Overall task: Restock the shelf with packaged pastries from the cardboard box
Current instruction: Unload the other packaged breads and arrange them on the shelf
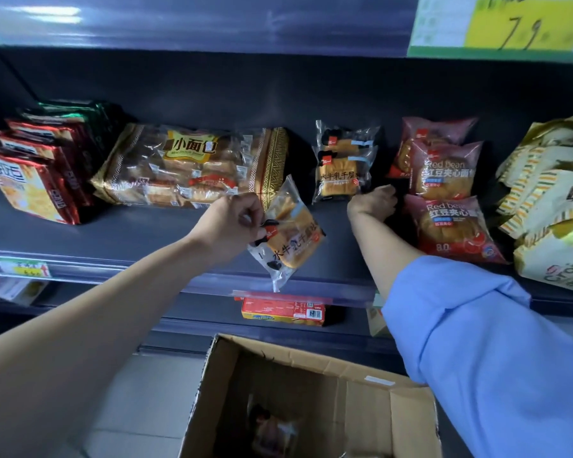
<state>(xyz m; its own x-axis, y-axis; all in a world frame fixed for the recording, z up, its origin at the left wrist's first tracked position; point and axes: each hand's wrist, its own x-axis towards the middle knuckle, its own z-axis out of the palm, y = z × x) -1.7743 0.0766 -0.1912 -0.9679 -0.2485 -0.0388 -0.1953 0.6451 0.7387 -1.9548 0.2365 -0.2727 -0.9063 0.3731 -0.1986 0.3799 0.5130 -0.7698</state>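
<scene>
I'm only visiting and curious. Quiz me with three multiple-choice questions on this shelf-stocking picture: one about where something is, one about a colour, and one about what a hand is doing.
1. The cardboard box stands:
A) below the shelf
B) on it
C) above it

2. The right arm's sleeve is:
A) red
B) blue
C) black

3. The left hand:
A) lies flat and empty
B) rests on the box
C) pinches a clear pastry packet

Answers:
1 A, the box's open top shows beneath the shelf's front edge.
2 B, light blue cloth covers the arm.
3 C, its fingers grip the packet's edge.
</scene>
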